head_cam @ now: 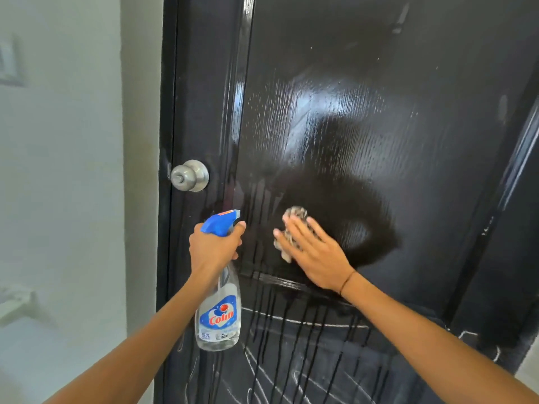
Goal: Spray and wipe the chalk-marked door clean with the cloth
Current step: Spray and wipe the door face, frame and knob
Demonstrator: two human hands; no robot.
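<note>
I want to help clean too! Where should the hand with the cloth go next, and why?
Probably downward. The right hand presses the cloth flat on the door's wet upper panel, which looks clean, while chalk marks and spray drips sit just below. The left hand only holds the spray bottle.

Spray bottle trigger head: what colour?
Blue, with a small orange-red nozzle tip, on the spray bottle the left hand grips; head view.

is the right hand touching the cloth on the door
Touching. The head view shows the right hand with straight fingers pressing the crumpled cloth flat against the black door.
</note>
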